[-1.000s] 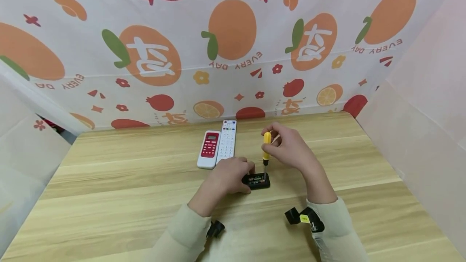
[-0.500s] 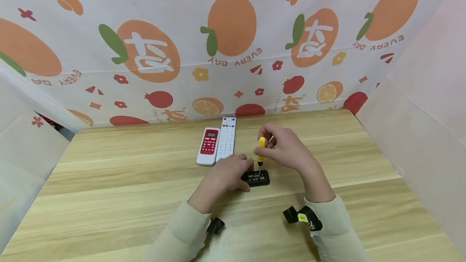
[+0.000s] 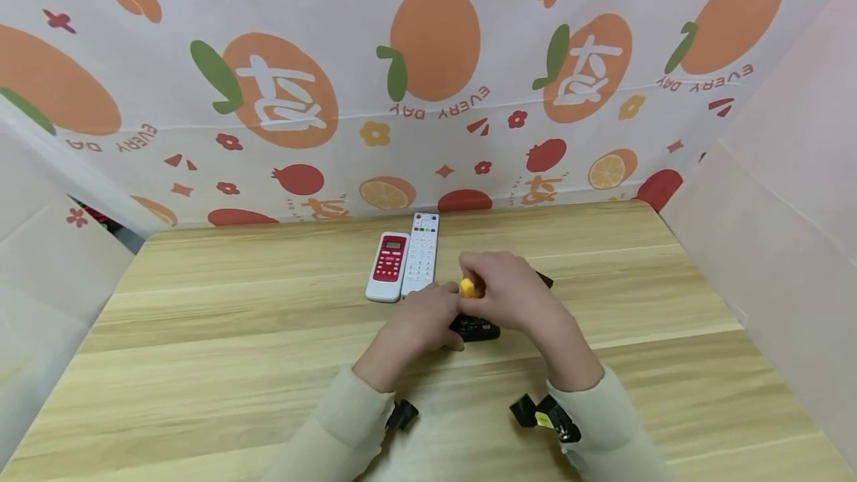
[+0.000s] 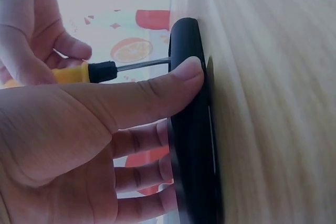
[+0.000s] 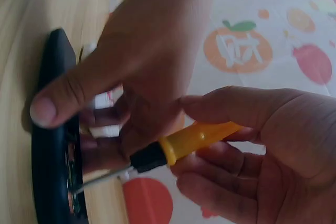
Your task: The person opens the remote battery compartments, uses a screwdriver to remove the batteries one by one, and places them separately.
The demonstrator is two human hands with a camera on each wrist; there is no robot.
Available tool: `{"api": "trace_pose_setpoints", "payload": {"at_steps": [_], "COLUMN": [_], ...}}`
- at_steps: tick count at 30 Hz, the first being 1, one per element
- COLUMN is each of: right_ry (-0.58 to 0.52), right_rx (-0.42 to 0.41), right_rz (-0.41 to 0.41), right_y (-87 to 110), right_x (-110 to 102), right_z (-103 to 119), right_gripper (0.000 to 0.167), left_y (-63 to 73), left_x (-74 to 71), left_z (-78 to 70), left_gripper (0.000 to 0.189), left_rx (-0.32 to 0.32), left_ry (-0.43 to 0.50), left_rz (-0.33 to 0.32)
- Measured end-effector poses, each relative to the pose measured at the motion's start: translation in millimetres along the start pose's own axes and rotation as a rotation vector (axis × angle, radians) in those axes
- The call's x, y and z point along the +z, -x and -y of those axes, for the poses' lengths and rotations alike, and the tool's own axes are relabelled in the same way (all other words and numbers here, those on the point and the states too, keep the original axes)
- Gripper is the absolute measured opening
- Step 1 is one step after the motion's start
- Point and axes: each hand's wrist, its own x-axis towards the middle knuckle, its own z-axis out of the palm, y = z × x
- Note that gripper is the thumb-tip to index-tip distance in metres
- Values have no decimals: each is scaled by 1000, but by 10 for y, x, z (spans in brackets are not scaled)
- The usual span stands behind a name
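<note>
My left hand (image 3: 423, 318) grips a black remote control (image 3: 480, 332) by its long edges, thumb on the near side and fingers on the far side. In the left wrist view the remote (image 4: 191, 124) lies on the table, partly covered by that thumb. Its open battery compartment (image 5: 72, 171) faces up in the right wrist view, with batteries inside. My right hand (image 3: 509, 292) holds a yellow screwdriver (image 5: 197, 139) by the handle. The metal shaft (image 5: 105, 178) slants down, its tip at the compartment. From the head, only the handle's yellow end (image 3: 467, 288) shows.
A white remote with a red panel (image 3: 387, 268) and a longer white remote (image 3: 422, 250) lie side by side behind my left hand. A small black piece (image 3: 546, 280) shows behind my right hand. A fruit-print cloth (image 3: 435, 125) hangs at the wooden table's (image 3: 234, 333) back edge.
My right hand has moved left and lower over the black remote, and the screwdriver tip has shifted left along the compartment. The small black piece has come into view. My left hand keeps its grip.
</note>
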Motion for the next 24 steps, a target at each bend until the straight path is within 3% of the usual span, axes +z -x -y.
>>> {"api": "trace_pose_setpoints", "payload": {"at_steps": [5, 10, 15, 24], "right_ry": [33, 20, 36, -45], "right_rx": [-24, -58, -40, -33], "right_rz": [115, 237, 265, 286], "right_y": [70, 158, 156, 196], "right_x": [-24, -46, -27, -162], "right_z": [72, 70, 28, -73], "right_gripper": [37, 39, 40, 39], "left_y": [1, 2, 4, -39], "left_x": [-2, -26, -38, -42], "left_z": [34, 69, 81, 115], "left_gripper": [46, 55, 54, 39], "left_rx": [-32, -58, -41, 7], "left_ry": [65, 57, 26, 10], "left_rz": [9, 64, 93, 85]}}
